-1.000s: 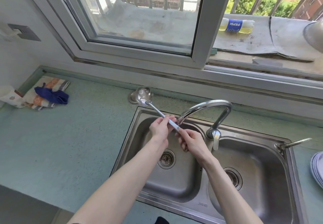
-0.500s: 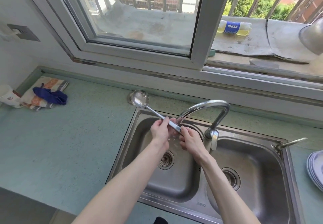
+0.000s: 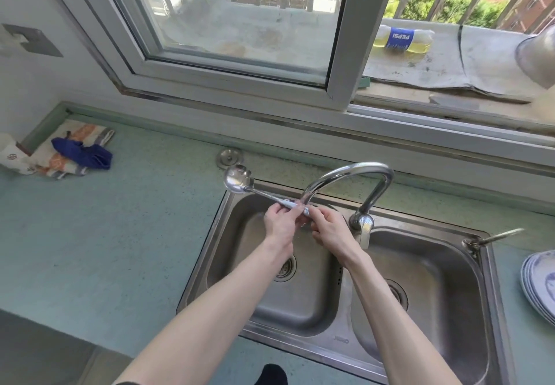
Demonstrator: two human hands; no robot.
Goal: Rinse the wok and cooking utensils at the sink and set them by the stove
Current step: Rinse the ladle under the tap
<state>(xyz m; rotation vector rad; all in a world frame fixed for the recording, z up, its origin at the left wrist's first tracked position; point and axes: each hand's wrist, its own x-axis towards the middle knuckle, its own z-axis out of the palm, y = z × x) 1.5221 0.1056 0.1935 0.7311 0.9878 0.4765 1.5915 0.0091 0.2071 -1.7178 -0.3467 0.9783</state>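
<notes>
Both hands — left hand (image 3: 280, 222), right hand (image 3: 329, 228) — grip the steel ladle (image 3: 240, 179) handle under the faucet (image 3: 354, 174), above the left sink basin (image 3: 303, 303).

Surface: I see a pale green speckled surface (image 3: 126, 234) with a steel double sink (image 3: 345, 344) set into it.
At 9 o'clock: a folded orange-patterned cloth (image 3: 75, 141) with a blue rag (image 3: 84, 153) on top.
At 12 o'clock: a round metal plug (image 3: 228, 156) just beyond the sink.
At 3 o'clock: stacked plates (image 3: 540, 285).
</notes>
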